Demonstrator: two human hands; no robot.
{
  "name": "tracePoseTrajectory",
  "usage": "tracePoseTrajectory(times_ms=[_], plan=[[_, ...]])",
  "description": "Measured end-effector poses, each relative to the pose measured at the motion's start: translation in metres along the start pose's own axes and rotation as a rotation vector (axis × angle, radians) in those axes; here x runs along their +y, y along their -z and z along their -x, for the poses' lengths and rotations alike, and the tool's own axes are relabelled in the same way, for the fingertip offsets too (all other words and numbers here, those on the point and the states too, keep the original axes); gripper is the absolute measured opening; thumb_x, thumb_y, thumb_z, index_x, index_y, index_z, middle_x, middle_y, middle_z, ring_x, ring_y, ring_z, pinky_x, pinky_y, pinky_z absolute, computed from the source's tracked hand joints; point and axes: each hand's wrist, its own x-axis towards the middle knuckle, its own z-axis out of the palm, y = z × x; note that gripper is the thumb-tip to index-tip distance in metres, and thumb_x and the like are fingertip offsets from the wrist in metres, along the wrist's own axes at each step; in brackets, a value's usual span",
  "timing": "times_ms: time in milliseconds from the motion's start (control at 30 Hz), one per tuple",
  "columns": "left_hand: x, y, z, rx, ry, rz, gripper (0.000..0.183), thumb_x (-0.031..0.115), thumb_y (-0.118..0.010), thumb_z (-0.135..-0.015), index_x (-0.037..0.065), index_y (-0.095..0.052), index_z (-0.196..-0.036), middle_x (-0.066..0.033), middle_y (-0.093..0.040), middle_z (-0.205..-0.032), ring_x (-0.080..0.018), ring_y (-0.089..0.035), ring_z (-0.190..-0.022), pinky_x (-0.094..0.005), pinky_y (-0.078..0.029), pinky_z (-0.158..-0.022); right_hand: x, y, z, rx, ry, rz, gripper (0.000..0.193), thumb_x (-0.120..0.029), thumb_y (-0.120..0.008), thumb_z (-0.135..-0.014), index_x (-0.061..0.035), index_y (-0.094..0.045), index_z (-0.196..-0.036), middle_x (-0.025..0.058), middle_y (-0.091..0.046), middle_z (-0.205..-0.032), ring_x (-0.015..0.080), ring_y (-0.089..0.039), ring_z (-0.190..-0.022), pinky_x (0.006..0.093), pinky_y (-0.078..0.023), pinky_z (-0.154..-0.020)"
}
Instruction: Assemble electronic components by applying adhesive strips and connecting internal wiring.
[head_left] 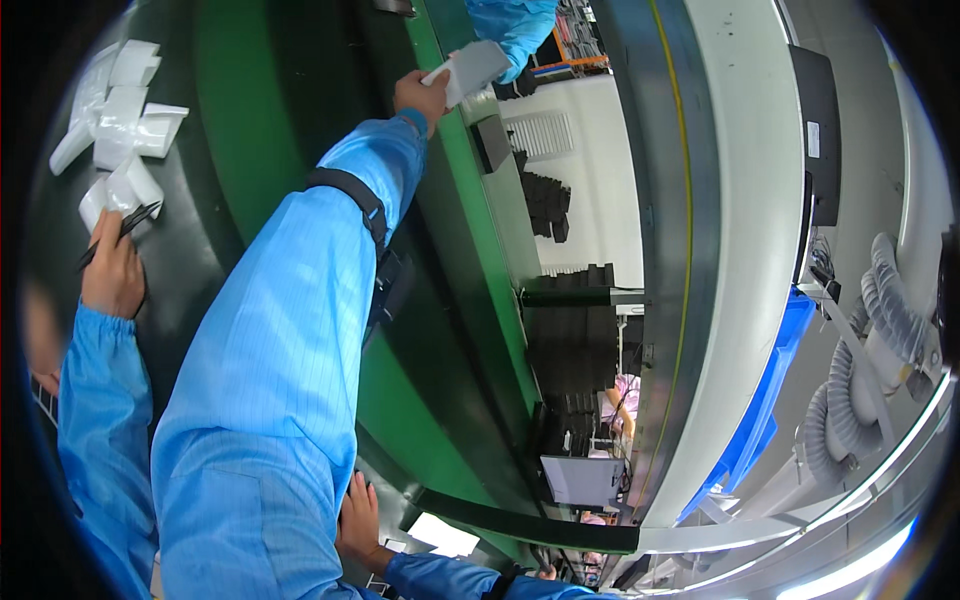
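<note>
The view is turned, so the workbench runs up and down the picture. My left hand (115, 270), at the far left, is closed on black tweezers (125, 230), a slim tool lying across its fingers. Its tips touch or overlap a glossy white curved piece (130, 187). More such white pieces (122, 125) lie just above on the dark surface. Stretched toward the top, my right hand (423, 98) grips a flat, pale grey rectangular box (474, 70). Behind that box shows a co-worker's blue sleeve (515, 28); the co-worker's hand is hidden there.
A green and black bench (235, 110) bends through the middle. Another person's hand (360, 515) rests below my strapped right forearm, near a bright white panel (445, 535). Right of the bench are a grey screen (582, 481), a blue bin (765, 410) and a dark monitor (820, 135).
</note>
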Motion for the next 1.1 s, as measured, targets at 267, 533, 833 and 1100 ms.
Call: tracePoseTrajectory(times_ms=[267,533,833,1100], plan=[[-0.026,0.000,-0.041,0.093,0.021,-0.009,0.031,0.021,-0.074,-0.083,-0.005,-0.062,-0.093,-0.0140,-0.067,-0.087,-0.0206,-0.067,-0.074,-0.0314,-0.058,-0.061,0.006,-0.005,0.002,-0.019,0.003,0.003,0.064,-0.033,-0.051,-0.092,-0.0068,-0.032,-0.147,0.0248,-0.025,-0.152,0.0385,-0.022,-0.142,0.0528,-0.015,-0.114],[-0.044,-0.014,-0.066,0.137,-0.068,-0.047,0.030,0.019,-0.079,-0.079,-0.002,-0.063,-0.092,-0.0108,-0.068,-0.082,-0.0173,-0.064,-0.065,-0.0303,-0.052,-0.055,0.020,-0.020,0.011,0.006,0.019,0.034,0.063,-0.032,-0.052,-0.092,-0.0079,-0.033,-0.146,0.0246,-0.027,-0.151,0.0384,-0.022,-0.142,0.0526,-0.014,-0.114],[-0.061,-0.012,-0.069,0.147,-0.046,-0.123,0.032,0.019,-0.080,-0.078,-0.003,-0.061,-0.092,-0.0125,-0.067,-0.085,-0.0184,-0.064,-0.066,-0.0307,-0.052,-0.057,0.009,-0.006,0.004,0.021,0.040,-0.022,0.063,-0.032,-0.051,-0.092,-0.0075,-0.032,-0.146,0.0245,-0.027,-0.151,0.0401,-0.023,-0.141,0.0530,-0.015,-0.114],[-0.027,-0.015,-0.042,0.012,0.272,0.235,0.074,0.059,-0.051,-0.091,-0.005,-0.045,-0.127,-0.0236,-0.052,-0.130,-0.0325,-0.055,-0.117,-0.0445,-0.044,-0.100,-0.010,0.012,-0.005,-0.051,-0.047,-0.029,0.063,-0.033,-0.054,-0.090,-0.0064,-0.035,-0.145,0.0229,-0.027,-0.151,0.0385,-0.024,-0.141,0.0537,-0.015,-0.114]])
